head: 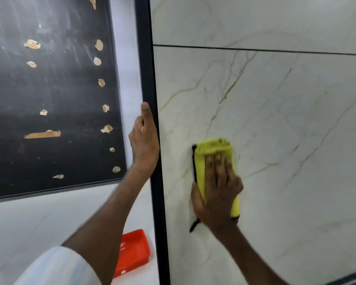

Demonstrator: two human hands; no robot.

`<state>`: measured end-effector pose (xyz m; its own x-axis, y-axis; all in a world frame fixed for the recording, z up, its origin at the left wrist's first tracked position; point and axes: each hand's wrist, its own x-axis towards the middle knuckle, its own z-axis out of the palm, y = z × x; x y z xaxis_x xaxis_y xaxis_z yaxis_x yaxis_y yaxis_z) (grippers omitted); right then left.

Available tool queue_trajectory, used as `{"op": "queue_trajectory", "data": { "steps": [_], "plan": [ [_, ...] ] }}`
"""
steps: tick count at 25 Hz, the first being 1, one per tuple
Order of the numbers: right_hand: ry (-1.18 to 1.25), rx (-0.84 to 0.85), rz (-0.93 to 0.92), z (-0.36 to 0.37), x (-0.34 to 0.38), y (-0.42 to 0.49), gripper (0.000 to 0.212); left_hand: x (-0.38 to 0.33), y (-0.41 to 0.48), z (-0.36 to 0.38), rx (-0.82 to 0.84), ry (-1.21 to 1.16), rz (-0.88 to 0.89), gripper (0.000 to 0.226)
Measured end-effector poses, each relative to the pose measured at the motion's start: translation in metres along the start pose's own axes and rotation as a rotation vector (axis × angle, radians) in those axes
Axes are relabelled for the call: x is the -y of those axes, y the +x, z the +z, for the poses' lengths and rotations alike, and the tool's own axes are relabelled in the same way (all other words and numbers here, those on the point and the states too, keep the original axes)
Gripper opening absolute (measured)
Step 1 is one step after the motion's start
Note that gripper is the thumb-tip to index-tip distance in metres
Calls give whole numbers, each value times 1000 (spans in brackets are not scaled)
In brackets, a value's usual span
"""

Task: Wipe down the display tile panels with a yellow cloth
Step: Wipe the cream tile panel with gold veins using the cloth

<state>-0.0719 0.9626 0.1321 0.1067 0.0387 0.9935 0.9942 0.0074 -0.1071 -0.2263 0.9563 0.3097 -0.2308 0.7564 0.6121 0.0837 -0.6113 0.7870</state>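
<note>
Closest to me is the person's pale striped sleeve [56, 266], and just past it an orange-red plastic tray [134, 249] sitting on the glossy white floor [39, 219] at the foot of the stand. A step back could land a heel in it. Further in, the right hand [218, 194] lies flat on the yellow cloth [212, 147], its fingers [218, 163] straight and slightly apart, pressing the folded pad against the lower white tile panel [286, 120] near its left edge. The left hand [144, 145] grips the black frame [147, 58] running down that edge, thumb straight up the front face and the fingers curled round behind. From here I'd worry that a hard push could swing or rock the panel if that grip loosens. The cloth could also slip from under a flat palm, since nothing pinches it. Its black trim [194, 161] and dangling tag [193, 225] might drag grit across the glaze. The cloth looks soft and fuzzy, like microfibre. The tile is smooth, hard and slightly shiny, with thin gold and grey veins like marble. A narrow dark seam [255, 49] separates it from the tile above [255, 17], and dust could lodge there and get missed. Farthest off, to the left, stands a black panel [49, 89], dull and streaked, dotted with ragged tan patches [42, 134] where the surface looks torn or peeled. A cloth edge could snag on those.
</note>
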Motion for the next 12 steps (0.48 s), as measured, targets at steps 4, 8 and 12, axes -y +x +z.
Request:
{"op": "queue_trajectory", "data": {
  "steps": [4, 8, 12],
  "plan": [
    [3, 138, 17, -9, 7, -70, 83, 29, -27, -7, 49, 13, -15, 45],
    [103, 52, -4, -12, 18, 26, 84, 117, -88, -19, 86, -7, -159, 86],
    [136, -41, -9, 2, 17, 1, 74, 170, -120, -18, 82, -33, -224, 106]
  ]
}}
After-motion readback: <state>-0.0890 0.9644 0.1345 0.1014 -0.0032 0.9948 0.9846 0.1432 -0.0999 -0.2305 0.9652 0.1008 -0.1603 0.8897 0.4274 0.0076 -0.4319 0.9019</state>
